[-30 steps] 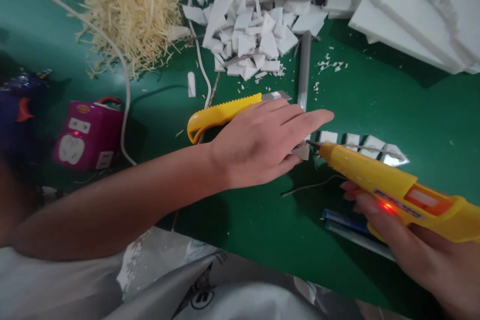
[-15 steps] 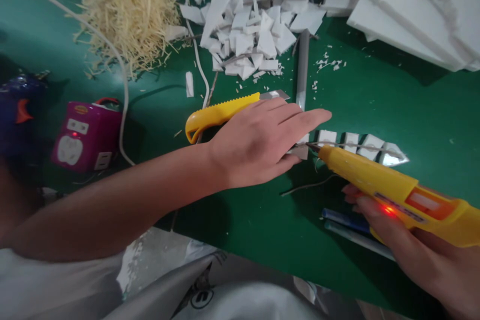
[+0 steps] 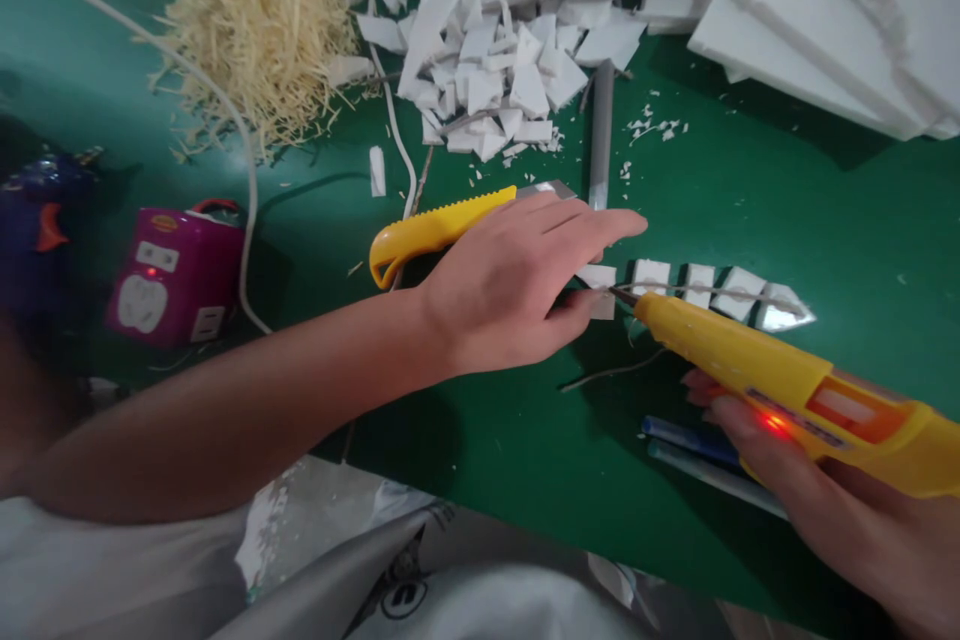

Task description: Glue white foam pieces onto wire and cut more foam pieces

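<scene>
While the right grip [image 3: 832,510] clasps a yellow glue gun [image 3: 750,355], pale piece [image 3: 847,404] inside its orange slot [image 3: 889,427], nozzle [image 3: 624,296] at a white block [image 3: 604,307] on the green table [image 3: 525,450], left grip [image 3: 510,290] by that block, pinching or not I cannot tell.

Left forearm [image 3: 262,420] angles in from near left. Left grip [image 3: 517,285]: palm down, index finger [image 3: 624,223] extended right, thumb [image 3: 571,317] nearer. Right grip [image 3: 821,495]: near right, fingers curled.
</scene>
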### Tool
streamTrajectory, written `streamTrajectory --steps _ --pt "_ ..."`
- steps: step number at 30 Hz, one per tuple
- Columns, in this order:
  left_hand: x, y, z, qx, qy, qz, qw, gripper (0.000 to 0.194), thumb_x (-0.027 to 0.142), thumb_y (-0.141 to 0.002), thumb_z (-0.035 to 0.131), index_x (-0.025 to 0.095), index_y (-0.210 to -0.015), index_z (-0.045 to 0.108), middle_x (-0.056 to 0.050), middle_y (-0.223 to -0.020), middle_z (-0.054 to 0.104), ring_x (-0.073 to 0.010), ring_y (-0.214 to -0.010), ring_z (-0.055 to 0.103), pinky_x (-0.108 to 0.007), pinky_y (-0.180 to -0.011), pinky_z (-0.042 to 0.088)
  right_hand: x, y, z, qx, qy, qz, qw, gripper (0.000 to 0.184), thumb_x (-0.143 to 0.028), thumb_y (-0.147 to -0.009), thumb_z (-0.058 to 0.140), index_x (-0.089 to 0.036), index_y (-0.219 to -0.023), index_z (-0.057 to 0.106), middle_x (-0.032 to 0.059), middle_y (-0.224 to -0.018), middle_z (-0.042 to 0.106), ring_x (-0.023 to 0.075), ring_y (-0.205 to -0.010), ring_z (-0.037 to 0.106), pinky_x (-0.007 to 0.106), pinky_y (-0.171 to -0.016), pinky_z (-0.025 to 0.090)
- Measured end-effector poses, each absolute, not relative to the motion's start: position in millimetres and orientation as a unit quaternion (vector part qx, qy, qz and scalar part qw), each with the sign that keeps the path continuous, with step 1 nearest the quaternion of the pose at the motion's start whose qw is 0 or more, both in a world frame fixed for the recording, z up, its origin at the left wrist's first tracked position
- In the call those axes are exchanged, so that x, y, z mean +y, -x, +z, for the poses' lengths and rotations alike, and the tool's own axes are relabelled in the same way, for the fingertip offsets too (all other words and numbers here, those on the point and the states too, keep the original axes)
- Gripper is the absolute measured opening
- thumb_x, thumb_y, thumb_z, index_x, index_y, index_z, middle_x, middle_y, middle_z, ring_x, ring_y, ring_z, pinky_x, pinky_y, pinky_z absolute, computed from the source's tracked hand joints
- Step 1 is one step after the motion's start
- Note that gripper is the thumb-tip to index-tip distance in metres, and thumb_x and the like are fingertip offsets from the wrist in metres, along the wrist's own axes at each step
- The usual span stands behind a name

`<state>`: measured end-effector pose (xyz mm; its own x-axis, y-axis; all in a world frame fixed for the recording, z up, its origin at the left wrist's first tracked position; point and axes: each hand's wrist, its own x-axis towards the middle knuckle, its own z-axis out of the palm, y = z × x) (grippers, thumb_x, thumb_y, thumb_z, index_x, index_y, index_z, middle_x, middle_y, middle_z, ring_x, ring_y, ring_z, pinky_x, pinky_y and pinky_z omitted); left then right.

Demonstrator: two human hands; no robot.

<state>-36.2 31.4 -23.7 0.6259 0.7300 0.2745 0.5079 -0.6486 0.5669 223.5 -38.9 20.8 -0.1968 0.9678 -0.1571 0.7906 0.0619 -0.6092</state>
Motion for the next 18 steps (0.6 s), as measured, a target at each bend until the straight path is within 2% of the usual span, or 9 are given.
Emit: streamTrajectory --steps 6,18 --pt "32 35 -24 0.353 -0.874 0.25 0.222 0.037 0.018 -0.099 0.056 0.015 -0.136 0.058 -0.01 -0.118 0.074 -0.0247 -0.113 0.069 -0.041 -0.099 0.054 -41 -240 16 -0.758 0.544 0.333 0.139 0.018 -0.042 -0.096 0.061 -0.028 -0.103 0.071 0.0014 -0.092 0.08 0.0186 -0.069 0.077 0.022 -0.057 0.062" --pt "35 35 -26 0.348 -0.881 0.242 0.209 0.038 0.013 -0.097 0.054 0.016 -0.135 0.057 -0.008 -0.118 0.073 -0.0229 -0.113 0.068 -0.038 -0.099 0.052 -42 -247 15 -0.763 0.532 0.347 0.122 0.028 -0.053 -0.097 0.056 -0.029 -0.101 0.071 0.0021 -0.094 0.079 0.0201 -0.071 0.076 0.026 -0.056 0.063"
